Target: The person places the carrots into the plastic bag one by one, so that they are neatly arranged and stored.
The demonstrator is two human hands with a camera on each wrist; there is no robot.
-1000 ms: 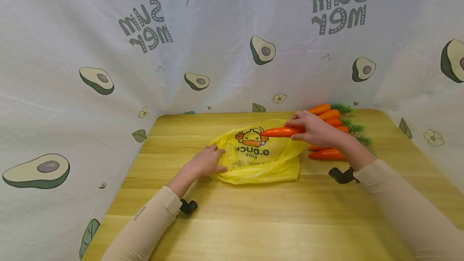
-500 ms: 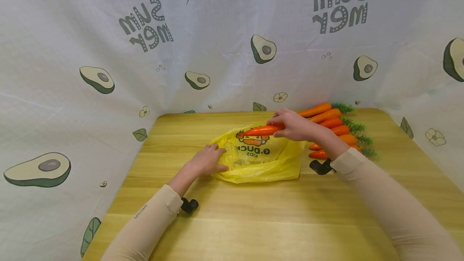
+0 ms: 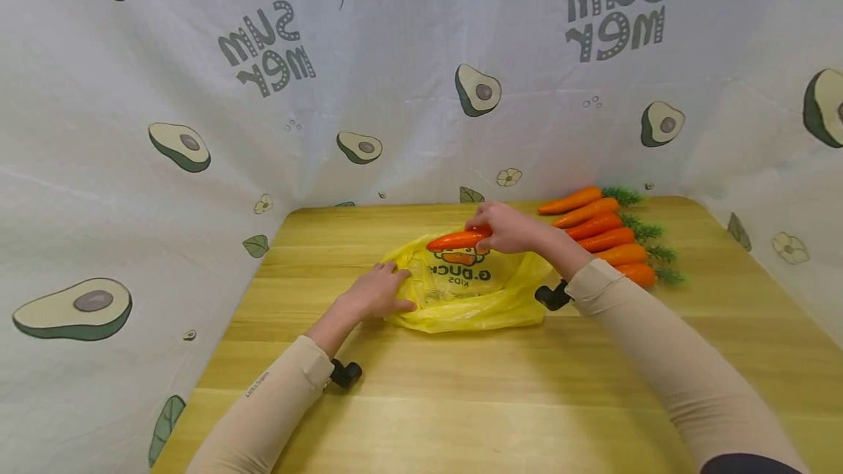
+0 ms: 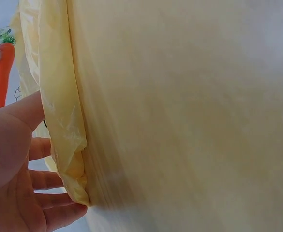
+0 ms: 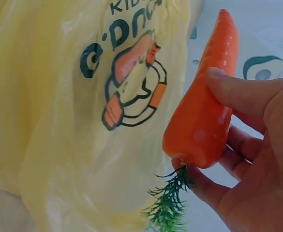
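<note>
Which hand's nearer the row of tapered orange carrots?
Right. The right hand, gripping a red-orange carrot, is just left of the row of carrots; the left hand is farther, at the left edge of the yellow plastic bag.

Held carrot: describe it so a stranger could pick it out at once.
On the wooden table lies a yellow bag. By its duck print, the right hand grips the orange-red carrot. The other carrots lie in a row; only this one is held.
</note>
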